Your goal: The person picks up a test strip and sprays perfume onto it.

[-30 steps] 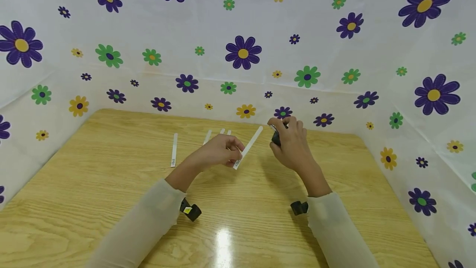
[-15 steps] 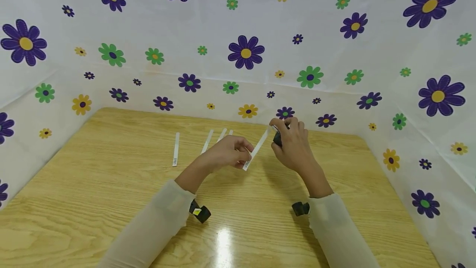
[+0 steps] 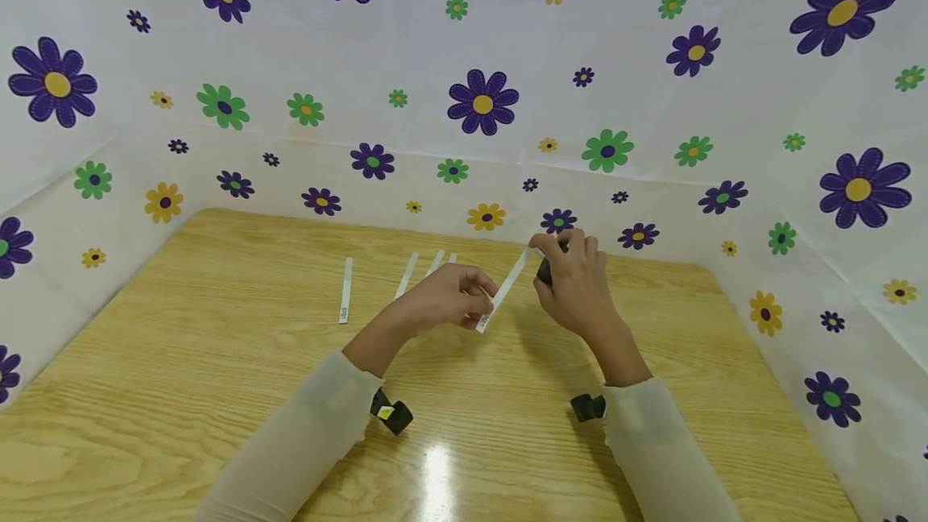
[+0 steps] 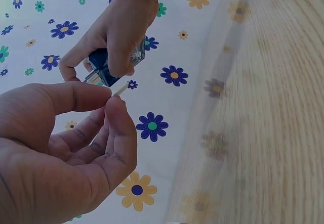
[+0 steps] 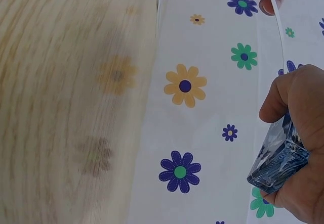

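Note:
My left hand (image 3: 453,296) pinches a white perfume test strip (image 3: 511,276) between thumb and finger, close to its end with small dark print. The strip slants up and away to the right. In my right hand (image 3: 576,288) is a small glass perfume bottle (image 5: 281,158), clear with dark blue parts, mostly covered by the fingers. The index finger rests on the bottle's silver spray top (image 4: 93,76), which faces the strip in the left wrist view. The strip's far end overlaps that index fingertip in the head view. Both hands are raised over the wooden table.
One white strip (image 3: 346,288) lies apart on the table (image 3: 217,329) at the left. Several more strips (image 3: 408,274) lie side by side behind my left hand, partly hidden. A white cloth with flowers (image 3: 420,127) stands around the table's back and sides.
My left hand has moved right, bringing the strip's far end up to the bottle's spray top. The right hand keeps its grip and has stayed nearly in place.

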A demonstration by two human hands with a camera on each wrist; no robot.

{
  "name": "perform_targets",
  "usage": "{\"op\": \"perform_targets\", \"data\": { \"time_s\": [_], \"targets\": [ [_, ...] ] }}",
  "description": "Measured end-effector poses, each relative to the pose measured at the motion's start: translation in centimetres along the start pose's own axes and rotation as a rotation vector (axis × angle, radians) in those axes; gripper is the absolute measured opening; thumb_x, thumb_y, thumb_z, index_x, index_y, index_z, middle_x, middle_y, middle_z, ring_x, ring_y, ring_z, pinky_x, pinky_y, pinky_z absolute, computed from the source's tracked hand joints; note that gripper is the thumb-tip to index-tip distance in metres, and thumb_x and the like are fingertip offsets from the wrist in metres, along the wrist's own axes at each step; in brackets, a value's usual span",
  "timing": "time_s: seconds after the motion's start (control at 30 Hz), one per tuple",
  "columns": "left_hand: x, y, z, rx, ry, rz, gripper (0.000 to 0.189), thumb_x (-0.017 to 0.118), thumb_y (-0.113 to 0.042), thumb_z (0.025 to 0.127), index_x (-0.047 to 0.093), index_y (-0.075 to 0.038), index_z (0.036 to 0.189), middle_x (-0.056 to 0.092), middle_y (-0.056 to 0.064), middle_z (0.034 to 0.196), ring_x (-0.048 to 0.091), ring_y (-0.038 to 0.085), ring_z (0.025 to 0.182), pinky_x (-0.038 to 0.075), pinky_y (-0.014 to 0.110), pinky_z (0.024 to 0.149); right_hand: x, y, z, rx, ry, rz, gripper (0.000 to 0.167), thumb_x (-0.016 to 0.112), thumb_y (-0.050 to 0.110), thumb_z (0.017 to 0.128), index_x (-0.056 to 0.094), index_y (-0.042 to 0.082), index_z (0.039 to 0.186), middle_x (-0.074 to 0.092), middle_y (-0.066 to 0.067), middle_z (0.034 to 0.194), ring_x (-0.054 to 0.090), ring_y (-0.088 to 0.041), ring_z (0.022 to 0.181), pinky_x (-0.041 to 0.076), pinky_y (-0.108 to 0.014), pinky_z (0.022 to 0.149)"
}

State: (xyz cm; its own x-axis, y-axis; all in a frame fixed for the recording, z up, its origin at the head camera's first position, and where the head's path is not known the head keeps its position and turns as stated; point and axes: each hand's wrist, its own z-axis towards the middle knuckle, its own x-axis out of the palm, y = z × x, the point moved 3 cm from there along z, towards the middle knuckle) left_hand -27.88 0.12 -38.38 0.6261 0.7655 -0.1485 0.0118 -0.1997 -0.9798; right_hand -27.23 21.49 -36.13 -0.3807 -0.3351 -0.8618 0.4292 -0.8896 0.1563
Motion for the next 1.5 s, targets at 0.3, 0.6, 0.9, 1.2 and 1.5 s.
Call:
{"op": "perform_targets", "data": {
  "time_s": [0.3, 0.6, 0.9, 1.2, 1.5],
  "targets": [
    [0.09, -0.01, 0.06, -0.003, 0.009, -0.019, 0.02, 0.057, -0.003, 0.101, 0.062, 0.002, 0.12, 0.064, 0.015, 0.098, 0.06, 0.022, 0.077, 0.059, 0.05, 0.086, 0.14, -0.13, -0.1, 0.011, -0.02, -0.005, 0.049, 0.069, 0.008, 0.089, 0.047, 0.023, 0.13, 0.043, -0.03, 0.126, 0.043, -0.048, 0.104, 0.039, -0.057, 0.078],
    [0.19, 0.31, 0.25, -0.007, 0.012, -0.017, 0.02, 0.058, -0.003, 0.101, 0.063, 0.001, 0.119, 0.064, 0.014, 0.098, 0.06, 0.021, 0.076, 0.058, 0.052, 0.087, 0.26, -0.18, -0.22, 0.013, -0.029, 0.005, 0.051, 0.07, 0.007, 0.088, 0.047, 0.023, 0.131, 0.043, -0.03, 0.127, 0.043, -0.049, 0.104, 0.039, -0.057, 0.077],
    [0.2, 0.34, 0.13, -0.019, 0.007, -0.026, 0.019, 0.059, -0.002, 0.1, 0.063, 0.001, 0.119, 0.064, 0.013, 0.097, 0.059, 0.021, 0.075, 0.058, 0.052, 0.087, 0.28, -0.09, -0.23, 0.013, -0.017, -0.003, 0.051, 0.07, 0.008, 0.088, 0.046, 0.023, 0.13, 0.044, -0.031, 0.126, 0.043, -0.048, 0.104, 0.039, -0.058, 0.077],
    [0.11, 0.39, 0.18, -0.024, 0.006, -0.036, 0.02, 0.059, -0.001, 0.099, 0.062, 0.001, 0.119, 0.065, 0.013, 0.097, 0.059, 0.021, 0.075, 0.059, 0.049, 0.084, 0.22, -0.06, -0.15, 0.012, -0.03, -0.01, 0.05, 0.071, 0.007, 0.088, 0.047, 0.021, 0.13, 0.044, -0.031, 0.126, 0.043, -0.05, 0.105, 0.04, -0.059, 0.077],
    [0.05, 0.37, 0.18, -0.026, 0.007, -0.034, 0.02, 0.06, -0.002, 0.1, 0.062, 0.001, 0.119, 0.064, 0.012, 0.095, 0.059, 0.02, 0.075, 0.059, 0.05, 0.085, 0.3, -0.13, -0.01, 0.021, -0.022, -0.015, 0.048, 0.069, 0.007, 0.089, 0.047, 0.021, 0.129, 0.045, -0.031, 0.125, 0.043, -0.049, 0.104, 0.039, -0.058, 0.077]
  ]
}}
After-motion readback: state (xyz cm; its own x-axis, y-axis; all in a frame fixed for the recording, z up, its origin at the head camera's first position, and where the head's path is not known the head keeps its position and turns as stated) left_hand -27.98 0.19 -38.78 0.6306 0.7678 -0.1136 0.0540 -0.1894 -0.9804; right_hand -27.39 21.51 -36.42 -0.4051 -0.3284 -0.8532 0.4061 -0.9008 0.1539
